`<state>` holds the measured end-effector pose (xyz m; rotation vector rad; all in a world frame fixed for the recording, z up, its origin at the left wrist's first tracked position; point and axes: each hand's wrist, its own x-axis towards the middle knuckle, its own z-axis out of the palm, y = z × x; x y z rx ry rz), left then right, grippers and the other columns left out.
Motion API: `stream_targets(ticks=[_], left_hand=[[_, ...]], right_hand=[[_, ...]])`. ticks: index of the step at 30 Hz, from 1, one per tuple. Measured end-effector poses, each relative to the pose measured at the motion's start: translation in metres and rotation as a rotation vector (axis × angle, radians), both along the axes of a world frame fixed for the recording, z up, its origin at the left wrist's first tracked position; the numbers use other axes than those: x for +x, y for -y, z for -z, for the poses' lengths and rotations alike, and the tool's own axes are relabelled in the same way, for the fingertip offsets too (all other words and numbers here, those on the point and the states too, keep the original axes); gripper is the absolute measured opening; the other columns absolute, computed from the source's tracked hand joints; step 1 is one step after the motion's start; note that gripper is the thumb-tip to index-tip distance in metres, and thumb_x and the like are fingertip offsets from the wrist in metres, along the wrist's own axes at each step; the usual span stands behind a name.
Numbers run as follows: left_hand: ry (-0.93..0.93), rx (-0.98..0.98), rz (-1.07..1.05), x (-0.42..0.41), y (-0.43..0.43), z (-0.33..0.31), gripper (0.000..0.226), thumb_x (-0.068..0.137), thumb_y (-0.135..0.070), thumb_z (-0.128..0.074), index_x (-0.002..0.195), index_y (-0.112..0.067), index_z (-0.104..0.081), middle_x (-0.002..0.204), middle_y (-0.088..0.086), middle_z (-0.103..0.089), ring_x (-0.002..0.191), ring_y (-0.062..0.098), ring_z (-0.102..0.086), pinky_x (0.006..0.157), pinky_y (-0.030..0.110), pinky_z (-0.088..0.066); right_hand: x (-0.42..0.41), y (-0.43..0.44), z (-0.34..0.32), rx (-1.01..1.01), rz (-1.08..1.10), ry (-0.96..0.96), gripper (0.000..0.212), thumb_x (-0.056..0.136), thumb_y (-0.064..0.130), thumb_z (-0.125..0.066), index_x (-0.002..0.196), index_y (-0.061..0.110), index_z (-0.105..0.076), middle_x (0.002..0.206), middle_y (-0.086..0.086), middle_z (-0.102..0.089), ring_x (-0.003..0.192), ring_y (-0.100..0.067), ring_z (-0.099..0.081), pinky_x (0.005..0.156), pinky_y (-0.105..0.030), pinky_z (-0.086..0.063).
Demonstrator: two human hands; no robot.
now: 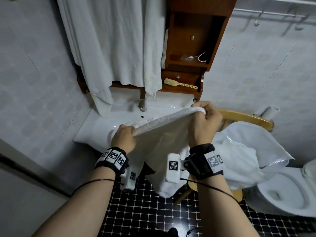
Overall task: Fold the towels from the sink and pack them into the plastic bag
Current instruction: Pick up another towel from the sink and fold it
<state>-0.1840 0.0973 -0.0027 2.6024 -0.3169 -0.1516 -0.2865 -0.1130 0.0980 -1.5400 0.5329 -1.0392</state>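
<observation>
The left grip (124,138) and right grip (205,120) each clamp a top corner of the towel (162,144), curled round its edge, the right one higher. The towel hangs stretched between them in front of the sink (95,124), its lower end drooping over the tiled floor (145,211). The bag (242,151) sits on the chair (239,117) just right of it.

Centre: towel (164,139), cream, its upper fold speckled grey-white. 6 o'clock: floor (145,211), small black square tiles in a pale grout grid. 4 o'clock: plastic bag (242,151), translucent white. 5 o'clock: toilet (282,194), white. 3 o'clock: chair (242,116), pale yellow wood. 1 o'clock: cabinet (188,48), red-brown wood. 11 o'clock: hanging cloth (119,40), white. 9 o'clock: wall (42,74), pale grey tiles with a faint motif. Wristbands (112,159), black, bearing black-and-white square markers.
</observation>
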Motion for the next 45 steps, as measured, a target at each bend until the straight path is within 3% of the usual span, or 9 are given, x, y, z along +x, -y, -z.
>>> stream_targets(ticks=[4, 7, 12, 16, 21, 26, 36, 42, 45], left_hand=[[-0.087, -0.094, -0.286, 0.0, -0.018, 0.016, 0.031, 0.092, -0.006, -0.053, 0.117, -0.013, -0.07, 0.121, 0.016, -0.069, 0.115, 0.041, -0.063, 0.096, 0.042, -0.05], [-0.058, -0.114, -0.25, 0.001, -0.018, -0.002, 0.028, 0.092, -0.006, -0.047, 0.114, -0.012, -0.064, 0.12, 0.017, -0.069, 0.112, 0.042, -0.062, 0.093, 0.045, -0.052], [-0.025, -0.294, 0.058, -0.01, 0.012, -0.071, 0.03, 0.085, -0.012, -0.053, 0.105, -0.018, -0.075, 0.109, 0.004, -0.076, 0.106, 0.028, -0.068, 0.085, 0.033, -0.053], [-0.04, -0.403, 0.191, -0.016, 0.017, -0.09, 0.028, 0.073, -0.006, -0.078, 0.088, -0.03, -0.079, 0.088, -0.011, -0.076, 0.085, 0.002, -0.07, 0.066, 0.012, -0.05], [-0.195, -0.529, 0.267, -0.009, -0.008, -0.06, 0.032, 0.083, -0.026, -0.087, 0.113, -0.032, -0.078, 0.104, -0.013, -0.077, 0.096, 0.01, -0.073, 0.079, 0.031, -0.06], [-0.314, -0.328, 0.268, -0.011, -0.009, -0.035, 0.031, 0.1, -0.003, -0.056, 0.087, -0.026, -0.072, 0.083, -0.012, -0.073, 0.085, 0.015, -0.068, 0.075, 0.02, -0.047], [0.119, -0.623, -0.437, -0.003, -0.012, -0.054, 0.012, 0.097, -0.023, -0.054, 0.093, -0.013, -0.058, 0.084, -0.003, -0.059, 0.091, 0.031, -0.057, 0.074, 0.035, -0.037], [-0.153, -0.457, 0.24, -0.018, 0.009, -0.038, 0.091, 0.075, -0.042, -0.092, 0.147, -0.058, -0.039, 0.136, -0.012, -0.063, 0.115, 0.013, -0.065, 0.096, 0.033, -0.054], [-0.153, -0.276, 0.331, -0.018, 0.025, -0.027, 0.037, 0.085, -0.052, -0.071, 0.121, -0.043, -0.069, 0.114, -0.011, -0.074, 0.11, 0.014, -0.07, 0.095, 0.038, -0.058]], right_hand=[[-0.005, 0.003, -0.001, 0.018, 0.094, 0.045, 0.032, 0.071, 0.0, -0.047, 0.083, 0.02, -0.07, 0.075, 0.004, -0.066, 0.065, -0.007, -0.055, 0.063, -0.026, -0.045], [-0.003, -0.003, 0.018, 0.009, -0.082, -0.258, 0.027, 0.078, 0.017, -0.065, 0.102, 0.028, -0.071, 0.081, -0.006, -0.073, 0.067, -0.012, -0.065, 0.065, -0.04, -0.059], [0.001, -0.037, 0.05, -0.276, -0.873, -0.701, 0.104, 0.059, 0.049, -0.098, 0.147, 0.049, -0.042, 0.124, 0.014, -0.067, 0.105, -0.009, -0.069, 0.092, -0.03, -0.059], [0.008, -0.051, 0.056, -0.429, -0.652, -0.664, 0.013, 0.091, 0.034, -0.075, 0.088, 0.023, -0.071, 0.078, 0.009, -0.069, 0.074, -0.012, -0.064, 0.068, -0.032, -0.048], [0.007, -0.029, 0.038, -0.199, -0.428, -0.485, 0.034, 0.084, 0.031, -0.062, 0.066, 0.003, -0.061, 0.059, 0.004, -0.052, 0.057, -0.01, -0.046, 0.055, -0.036, -0.037], [0.007, -0.026, 0.006, 0.239, -0.436, -0.205, 0.017, 0.088, 0.023, -0.06, 0.076, 0.012, -0.063, 0.071, -0.005, -0.053, 0.07, -0.015, -0.051, 0.061, -0.031, -0.04], [0.028, -0.006, 0.043, 0.068, -0.182, -0.492, 0.028, 0.092, 0.025, -0.065, 0.119, 0.021, -0.073, 0.101, 0.0, -0.076, 0.094, -0.015, -0.073, 0.095, -0.046, -0.06], [0.03, -0.015, 0.031, -0.326, -0.63, -0.476, 0.008, 0.089, 0.019, -0.071, 0.091, 0.025, -0.076, 0.094, 0.011, -0.078, 0.093, -0.007, -0.074, 0.092, -0.046, -0.06], [0.026, -0.022, 0.025, -0.418, -0.871, -0.486, 0.009, 0.086, 0.019, -0.084, 0.089, 0.023, -0.076, 0.091, 0.01, -0.078, 0.092, -0.007, -0.073, 0.093, -0.041, -0.059]])
